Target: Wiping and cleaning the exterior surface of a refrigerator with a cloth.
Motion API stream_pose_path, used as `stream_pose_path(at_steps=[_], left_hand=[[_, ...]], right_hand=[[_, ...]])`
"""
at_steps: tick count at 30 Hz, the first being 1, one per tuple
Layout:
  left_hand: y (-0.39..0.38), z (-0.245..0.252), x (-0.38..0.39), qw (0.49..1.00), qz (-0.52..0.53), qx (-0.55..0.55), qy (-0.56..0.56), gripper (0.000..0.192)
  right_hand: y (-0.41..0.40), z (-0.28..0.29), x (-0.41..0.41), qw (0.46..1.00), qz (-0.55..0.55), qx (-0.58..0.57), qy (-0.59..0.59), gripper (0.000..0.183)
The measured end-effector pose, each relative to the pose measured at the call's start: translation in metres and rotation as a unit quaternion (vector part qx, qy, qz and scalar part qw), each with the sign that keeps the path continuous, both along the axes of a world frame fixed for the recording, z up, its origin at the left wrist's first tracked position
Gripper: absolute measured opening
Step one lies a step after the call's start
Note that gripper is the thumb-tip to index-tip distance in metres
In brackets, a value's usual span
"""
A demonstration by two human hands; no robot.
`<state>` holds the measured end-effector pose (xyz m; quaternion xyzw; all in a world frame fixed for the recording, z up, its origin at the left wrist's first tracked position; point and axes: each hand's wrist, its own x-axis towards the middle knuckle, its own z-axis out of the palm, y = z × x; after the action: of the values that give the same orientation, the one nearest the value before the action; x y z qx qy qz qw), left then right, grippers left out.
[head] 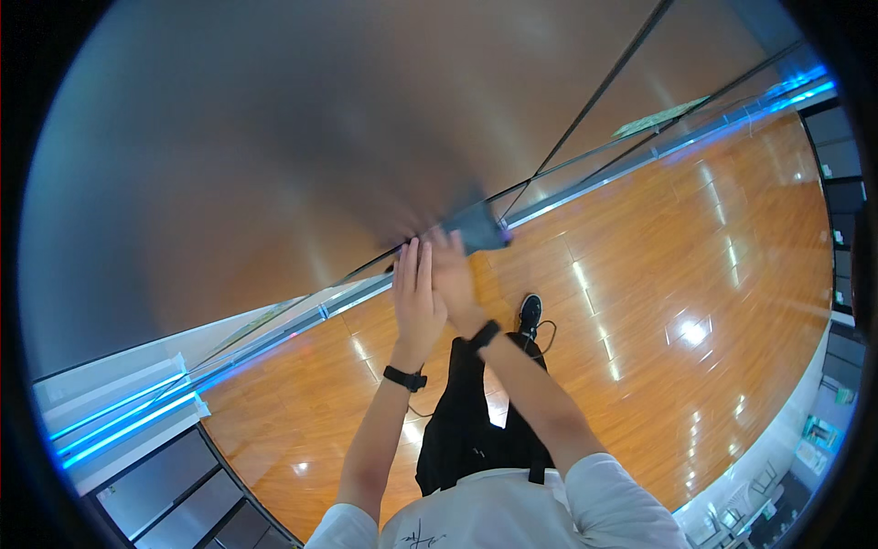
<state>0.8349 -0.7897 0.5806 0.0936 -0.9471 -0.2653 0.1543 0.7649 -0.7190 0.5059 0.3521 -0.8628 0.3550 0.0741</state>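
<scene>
A large, smooth reflective panel [274,137] fills the upper left of the view and shows a blurred reflection. My left hand [416,295] lies flat, its straight fingers close together and their tips at the panel's lower edge. Beside it, overlapping its thumb side, is my right hand [451,274], blurred by motion. The right fingers press on a grey-blue cloth [480,228], which sticks out to the right of them along the panel edge. Both hands cover part of the cloth, so how far it reaches beneath them is hidden. Each wrist wears a black band.
Glossy orange-brown floor [651,295] spreads below and right. A metal ledge with blue light strips [130,418] runs along the panel's foot. A thin cable [553,336] loops near my black shoe [530,314]. Chairs [727,518] and dark-framed panes [833,151] stand at the right rim.
</scene>
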Motion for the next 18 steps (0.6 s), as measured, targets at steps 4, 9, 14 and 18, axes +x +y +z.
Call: stream_pose_path(at_steps=[4,9,14,18], left_hand=[[-0.038,0.012,0.001,0.999,-0.024,-0.029,0.018,0.055],[-0.023,0.000,-0.003,0.997,-0.067,-0.045,-0.021,0.064],[0.043,-0.025,-0.069,0.998,-0.002,-0.055,0.023,0.069],[0.072,-0.030,-0.095,0.996,0.035,-0.065,0.049,0.061]], right_hand=[[-0.042,0.012,0.022,0.995,0.019,-0.101,-0.004,0.056],[0.023,0.011,-0.030,0.992,0.125,-0.002,0.023,0.053],[0.088,0.021,-0.094,0.990,0.107,0.037,0.085,0.046],[0.099,0.030,-0.097,0.997,0.057,-0.012,0.051,0.044]])
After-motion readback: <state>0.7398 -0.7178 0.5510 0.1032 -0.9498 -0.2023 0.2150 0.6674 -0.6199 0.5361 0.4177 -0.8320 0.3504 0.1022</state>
